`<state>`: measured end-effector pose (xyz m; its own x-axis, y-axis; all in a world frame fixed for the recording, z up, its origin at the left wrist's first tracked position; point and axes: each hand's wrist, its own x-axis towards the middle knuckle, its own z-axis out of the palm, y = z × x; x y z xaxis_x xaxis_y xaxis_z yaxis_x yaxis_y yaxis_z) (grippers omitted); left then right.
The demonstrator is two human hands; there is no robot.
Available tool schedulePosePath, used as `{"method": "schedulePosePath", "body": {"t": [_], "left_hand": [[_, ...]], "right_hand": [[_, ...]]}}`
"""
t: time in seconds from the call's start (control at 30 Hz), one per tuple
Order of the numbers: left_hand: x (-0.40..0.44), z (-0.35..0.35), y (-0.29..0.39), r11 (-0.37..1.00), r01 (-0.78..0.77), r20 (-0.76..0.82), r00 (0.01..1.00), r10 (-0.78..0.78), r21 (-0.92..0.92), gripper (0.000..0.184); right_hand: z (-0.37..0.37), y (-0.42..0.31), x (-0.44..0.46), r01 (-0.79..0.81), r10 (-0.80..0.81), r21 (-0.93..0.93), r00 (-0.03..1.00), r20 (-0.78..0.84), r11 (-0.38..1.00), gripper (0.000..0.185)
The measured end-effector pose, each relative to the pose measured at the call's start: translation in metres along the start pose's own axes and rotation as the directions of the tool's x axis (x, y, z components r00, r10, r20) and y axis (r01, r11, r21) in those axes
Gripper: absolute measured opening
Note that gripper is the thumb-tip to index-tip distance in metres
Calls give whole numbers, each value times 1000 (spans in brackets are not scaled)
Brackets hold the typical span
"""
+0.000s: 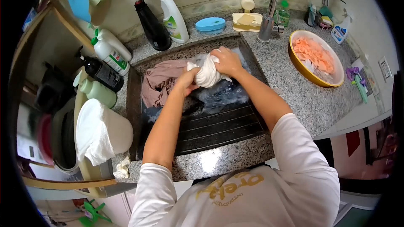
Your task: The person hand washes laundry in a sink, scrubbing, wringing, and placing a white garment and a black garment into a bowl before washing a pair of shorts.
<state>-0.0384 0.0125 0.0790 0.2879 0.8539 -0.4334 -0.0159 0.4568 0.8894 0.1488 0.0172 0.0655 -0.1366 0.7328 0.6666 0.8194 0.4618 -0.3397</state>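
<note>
A white cloth (pixel 206 74), bunched and twisted, is held between my two hands over the dark stone sink (pixel 219 122). My left hand (pixel 186 80) grips its left end with the fingers wrapped round it. On the upper right side, my right hand (pixel 227 62) is closed over the same cloth. Beside my left hand a mauve garment (pixel 159 82) lies crumpled in the sink's left part. Soapy water (pixel 223 96) and suds spread beneath the cloth. Ribbed grooves show on the near part of the sink.
Along the back ledge stand a black pump bottle (pixel 152 25), a white spray bottle (pixel 174 19), a blue soap box (pixel 210 24) and the faucet (pixel 266 29). At right is a yellow basin (pixel 309 75) with peach cloth. A white bucket (pixel 120 132) stands at left, near several bottles.
</note>
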Motion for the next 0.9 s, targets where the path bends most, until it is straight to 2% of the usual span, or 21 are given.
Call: {"method": "schedulePosePath", "body": {"t": [0.07,0.1,0.17,0.2,0.23,0.27,0.3,0.33,0.4,0.43,0.5,0.57,0.6,0.63,0.67,0.7,0.73,0.77,0.8,0.87,0.9], "left_hand": [[-2,-13,0,999,31,-7,999,-31,-27,39],[-5,-20,-2,997,64,-15,998,-65,-53,42],[-7,-25,-5,993,93,-27,995,-95,-77,45],[-7,-27,-6,994,81,-60,995,-85,-77,47],[-5,-29,-5,995,65,-93,993,-72,-77,49],[-3,-32,-6,993,67,-67,995,-74,-92,55],[-6,-34,-6,994,63,-73,995,-70,-92,55],[-9,-35,-6,992,60,-67,995,-68,-112,55],[-12,-34,-4,987,44,-68,996,-55,-152,55],[-14,-37,-7,987,53,-74,995,-65,-150,55],[-11,-35,-7,949,96,-59,991,-119,-301,56],[-18,-20,3,932,172,27,985,-172,-318,49],[-20,-13,8,913,239,106,971,-216,-331,43],[-14,-12,5,913,245,113,969,-219,-328,43],[-2,-15,-4,917,140,164,983,-83,-374,40],[21,-20,-18,941,-279,104,948,302,-192,35],[44,-25,-33,691,-688,10,710,704,220,31],[67,-29,-48,366,-762,-70,392,917,534,28],[59,-25,-44,358,-817,9,405,914,451,29],[32,-18,-32,358,-892,163,411,897,277,31],[18,-15,-25,362,-913,238,400,885,186,31]], "right_hand": [[-3,7,-4,124,-104,-173,988,117,977,29],[1,12,-11,122,-101,-173,987,124,977,29],[18,18,-31,253,-189,-283,953,236,925,39],[14,12,-40,261,-140,-300,918,371,917,42],[18,17,-44,266,-147,-300,919,366,916,42],[25,23,-51,52,62,-255,905,420,966,45],[30,25,-52,-169,258,-220,837,482,961,49],[36,28,-48,-165,252,-215,839,482,962,49],[46,38,-24,-373,431,-216,793,429,902,41],[44,32,-13,-379,433,-210,789,437,901,41],[28,20,16,-256,177,-4,656,734,967,35],[3,-19,35,-20,-93,198,833,546,980,31],[-12,-43,42,66,-163,218,871,463,974,30],[-27,-70,45,153,-233,231,897,377,961,29],[-51,-101,48,256,-330,258,891,311,932,28],[-65,-126,46,360,-426,276,872,241,891,27],[-62,-141,38,462,-507,263,850,140,847,25],[-60,-152,32,558,-582,240,812,40,795,22],[-55,-153,29,558,-582,236,813,39,796,22],[-33,-147,17,660,-647,192,751,-132,727,18],[-25,-137,17,661,-647,194,750,-135,725,18]]}}
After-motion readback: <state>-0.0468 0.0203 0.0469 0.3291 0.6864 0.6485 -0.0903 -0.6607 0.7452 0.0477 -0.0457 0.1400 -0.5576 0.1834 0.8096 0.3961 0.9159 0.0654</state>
